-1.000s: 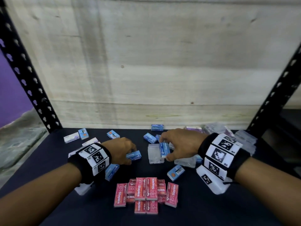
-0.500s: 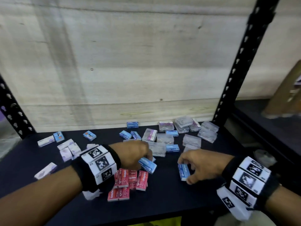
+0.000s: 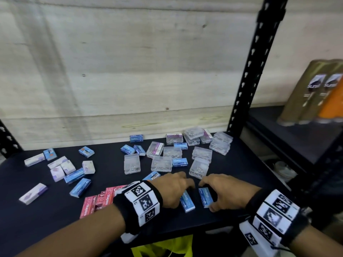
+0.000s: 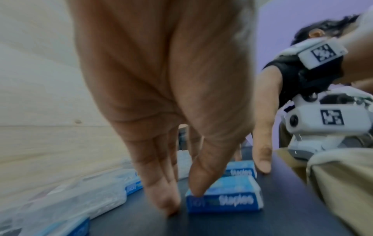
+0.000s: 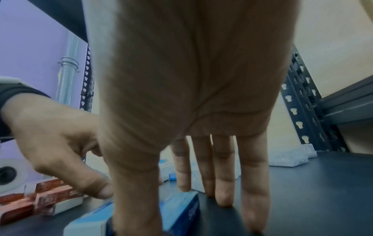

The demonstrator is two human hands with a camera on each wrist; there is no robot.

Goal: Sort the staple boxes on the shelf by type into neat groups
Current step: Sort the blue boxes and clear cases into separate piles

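Two blue staple boxes lie side by side near the front edge of the black shelf. My left hand pinches the far end of the left blue box, thumb on its top edge. The right blue box sits lengthwise between the thumb and fingers of my right hand. The right wrist view shows that box between them, with the fingertips on the shelf. A group of red boxes lies to the left, partly hidden by my left wrist.
Clear plastic boxes crowd the back right, with loose blue boxes among them. Purple-white boxes and more blue boxes lie scattered at the left. A black upright post bounds the shelf on the right; bottle packs stand beyond.
Both hands carried their blue boxes toward the front right and brought them down next to each other on the shelf. The head view has swung to the right.
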